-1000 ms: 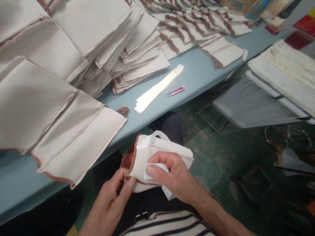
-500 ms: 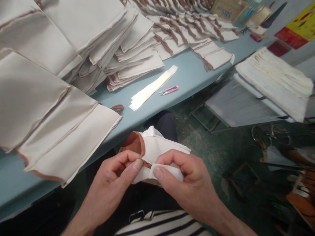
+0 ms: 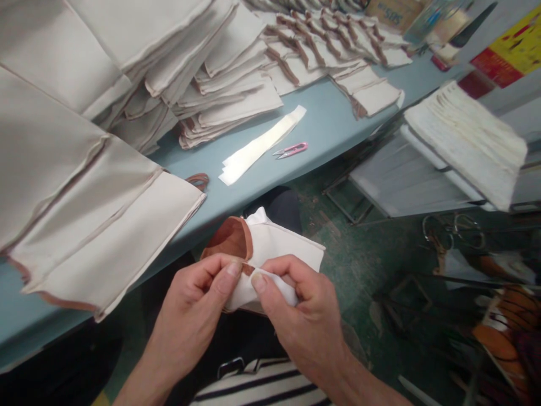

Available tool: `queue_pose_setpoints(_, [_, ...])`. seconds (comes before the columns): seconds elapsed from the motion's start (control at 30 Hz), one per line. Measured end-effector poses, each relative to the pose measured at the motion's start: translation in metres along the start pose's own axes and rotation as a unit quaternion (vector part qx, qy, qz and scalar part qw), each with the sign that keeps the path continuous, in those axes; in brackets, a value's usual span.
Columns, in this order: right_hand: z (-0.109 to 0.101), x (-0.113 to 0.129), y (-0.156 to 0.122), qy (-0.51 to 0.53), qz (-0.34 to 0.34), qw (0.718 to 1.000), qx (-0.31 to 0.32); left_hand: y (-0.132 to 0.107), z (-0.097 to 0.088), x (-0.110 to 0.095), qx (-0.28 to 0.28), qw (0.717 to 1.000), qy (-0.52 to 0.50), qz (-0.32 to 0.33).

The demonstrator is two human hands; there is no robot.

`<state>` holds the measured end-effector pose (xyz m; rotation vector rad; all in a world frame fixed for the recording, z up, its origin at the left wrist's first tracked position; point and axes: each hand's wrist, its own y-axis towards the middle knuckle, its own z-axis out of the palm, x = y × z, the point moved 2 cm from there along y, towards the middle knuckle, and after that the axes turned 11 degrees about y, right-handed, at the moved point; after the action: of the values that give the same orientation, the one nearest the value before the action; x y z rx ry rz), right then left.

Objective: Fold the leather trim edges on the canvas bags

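Observation:
Both my hands hold an off-white cloth piece (image 3: 281, 254) above my lap, just in front of the table edge. It has a brown lining (image 3: 228, 239) along an opening. My left hand (image 3: 190, 301) pinches the cloth at the brown-edged opening, its thumb on top. My right hand (image 3: 298, 307) pinches a white fold beside it, and the two thumbs nearly touch. A small brown-edged seam shows between the thumbs. The cloth's underside is hidden by my fingers.
On the pale blue table (image 3: 333, 107) lie stacks of brown-edged cloth pieces (image 3: 228, 73), a white fabric strip (image 3: 262, 145) and pink thread snips (image 3: 291, 150). A brown cord (image 3: 198, 180) lies by the table edge. A white bundle (image 3: 465, 141) sits on a rack at right.
My hands have come closer together, with both thumbs now at the brown-edged seam. The cloth has turned, showing more brown lining. The view has shifted slightly.

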<state>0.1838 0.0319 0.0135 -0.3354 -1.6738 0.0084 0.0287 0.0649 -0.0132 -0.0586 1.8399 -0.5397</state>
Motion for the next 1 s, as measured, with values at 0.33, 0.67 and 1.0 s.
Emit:
queue_pose_setpoints(0.33, [0.007, -0.008, 0.000, 0.005, -0.003, 1.000, -0.010, -0.001, 0.002, 0.000, -0.014, 1.000, 0.004, -0.005])
queue_pose_setpoints(0.67, [0.012, -0.013, 0.002, -0.076, -0.082, 0.993, -0.048, 0.000, 0.000, 0.006, -0.009, 1.000, 0.002, -0.016])
queue_pose_setpoints(1.0, [0.016, -0.020, 0.004, -0.125, -0.159, 0.977, -0.061, -0.001, 0.000, 0.017, 0.005, 1.000, -0.016, -0.020])
